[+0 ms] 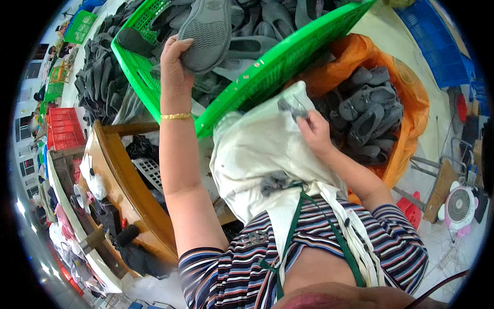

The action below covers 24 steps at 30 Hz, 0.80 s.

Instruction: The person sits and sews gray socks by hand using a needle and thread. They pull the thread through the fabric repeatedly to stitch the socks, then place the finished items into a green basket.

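Note:
My left hand [177, 64] grips a dark grey shoe [206, 38] over the green basket, its ridged sole facing up and my thumb on the edge. Closed in front of the cream apron [252, 149], my right hand [315, 133] pinches a small dark object with thin, shiny pointed tips [294, 107]; its exact kind is hard to make out. Under the left hand, the green plastic basket [288, 56] holds many dark shoes [278, 20]. To the right of my right hand stands an orange sack [411, 118] filled with similar dark shoes [365, 113].
More dark shoes [100, 67] are heaped beyond the basket's left side. A wooden table [134, 201] stands close on my left, with a red crate [65, 127] farther out. Blue crates [432, 41] line the far right; a small fan [459, 206] stands at right.

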Each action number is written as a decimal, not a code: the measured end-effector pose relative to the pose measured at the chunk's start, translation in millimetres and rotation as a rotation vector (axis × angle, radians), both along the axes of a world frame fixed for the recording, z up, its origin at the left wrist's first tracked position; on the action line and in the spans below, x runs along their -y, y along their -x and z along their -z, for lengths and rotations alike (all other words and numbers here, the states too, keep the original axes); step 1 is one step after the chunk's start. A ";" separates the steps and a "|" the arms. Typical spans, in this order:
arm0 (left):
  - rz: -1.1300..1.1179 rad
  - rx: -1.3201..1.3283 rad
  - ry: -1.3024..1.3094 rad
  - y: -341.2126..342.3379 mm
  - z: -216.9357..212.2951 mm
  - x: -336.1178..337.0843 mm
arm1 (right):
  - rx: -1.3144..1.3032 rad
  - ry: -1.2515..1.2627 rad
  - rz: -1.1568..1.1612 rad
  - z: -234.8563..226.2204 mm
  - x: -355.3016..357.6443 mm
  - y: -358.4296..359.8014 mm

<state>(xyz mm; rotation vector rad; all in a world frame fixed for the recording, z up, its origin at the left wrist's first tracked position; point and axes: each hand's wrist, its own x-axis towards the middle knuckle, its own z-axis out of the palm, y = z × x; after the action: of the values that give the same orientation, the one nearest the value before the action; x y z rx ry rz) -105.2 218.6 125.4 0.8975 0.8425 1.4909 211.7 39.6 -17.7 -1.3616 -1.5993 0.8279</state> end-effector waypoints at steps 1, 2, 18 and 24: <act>0.027 0.118 0.021 -9.2 -7.7 24.0 | -0.059 -0.064 0.005 -5.4 4.4 0.9; 0.045 0.227 0.037 -21.2 -16.2 51.0 | -0.129 -0.132 0.002 -22.7 4.4 8.9; 0.167 0.614 0.380 -147.9 32.8 278.4 | -0.856 -0.009 -0.075 -87.4 30.5 44.2; 0.087 0.074 0.338 -128.5 26.9 294.8 | -0.999 0.273 -0.256 -78.4 46.6 51.9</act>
<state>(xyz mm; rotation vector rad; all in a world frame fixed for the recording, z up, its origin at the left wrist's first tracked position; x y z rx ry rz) 23.4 -76.2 98.5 0.6162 0.9538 1.2507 159.8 -7.0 60.7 -0.6808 -0.8738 1.6027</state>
